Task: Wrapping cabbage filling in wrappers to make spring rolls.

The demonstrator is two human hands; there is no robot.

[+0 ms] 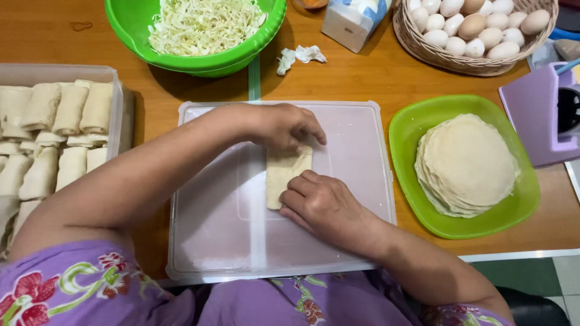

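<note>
Right hand (329, 208): our fingers press flat on the lower end of the half-folded wrapper (285, 175).
Left hand (289, 125): pinches its upper edge.
Wrapper: on the clear plastic lid (205, 241), still unrolled.
Done: finished rolls (66, 121) fill the tray.
Left: stacked wrappers (465, 164) on the green plate (411, 130).

Left hand (289, 125): palm down, fingers curled, forearm reaching in diagonally from lower left. Right hand (323, 205): palm down, fingers bent leftward, just below the left hand.
</note>
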